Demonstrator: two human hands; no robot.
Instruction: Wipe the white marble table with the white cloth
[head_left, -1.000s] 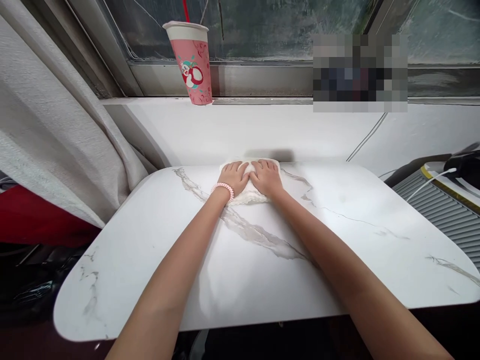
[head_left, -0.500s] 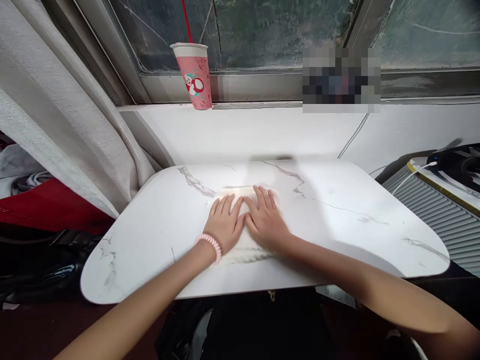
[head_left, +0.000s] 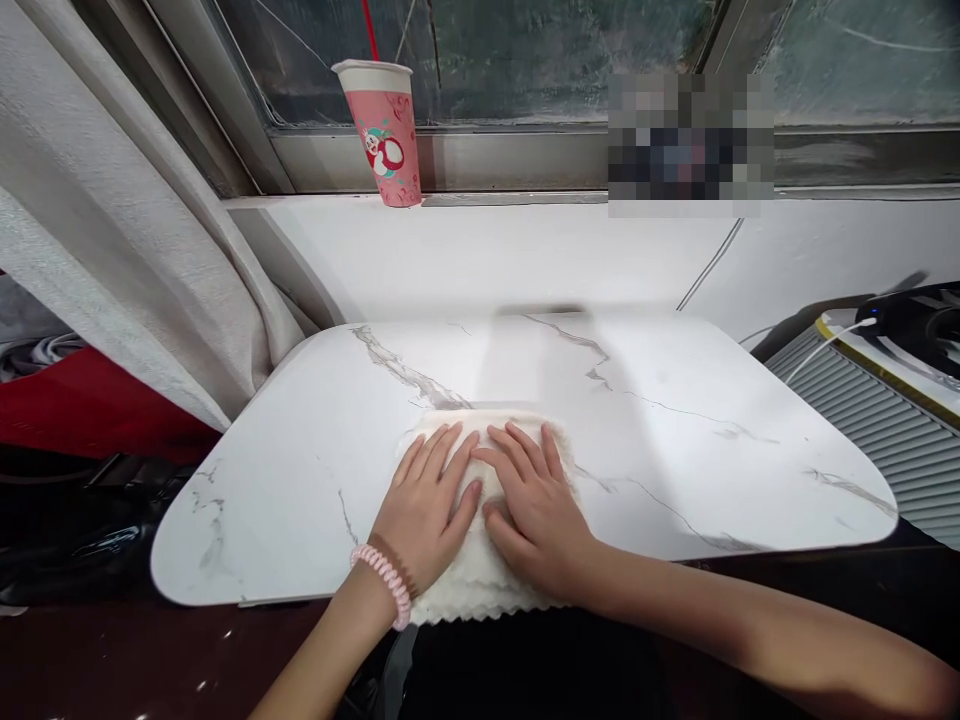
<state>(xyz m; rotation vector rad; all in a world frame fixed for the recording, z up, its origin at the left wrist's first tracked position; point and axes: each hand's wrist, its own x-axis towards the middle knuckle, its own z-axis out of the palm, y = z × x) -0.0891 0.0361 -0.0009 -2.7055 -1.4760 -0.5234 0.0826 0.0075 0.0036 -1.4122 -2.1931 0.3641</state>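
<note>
A cream-white cloth [head_left: 480, 575] with a scalloped edge lies on the white marble-patterned table [head_left: 277, 480]. Its near edge hangs just past the table's front. My left hand [head_left: 427, 500] rests flat on the cloth's left half, fingers spread and pointing away from me; a pink coiled band [head_left: 384, 585] circles that wrist. On the right half, my right hand [head_left: 536, 510] lies flat too, fingers stretched out. The two hands are close together, with a narrow gap between the thumbs. Both palms hide part of the cloth.
A pink paper cup [head_left: 384, 135] with a red straw stands on the window ledge. Beside it to the right is a blurred-out patch. A grey curtain [head_left: 150, 200] hangs at the left. At the right, a ribbed grey case [head_left: 870, 420] carries a black device with a white cable.
Both hands have slid toward me, drawing the cloth from the table's middle to its front edge. The view has shifted slightly.
</note>
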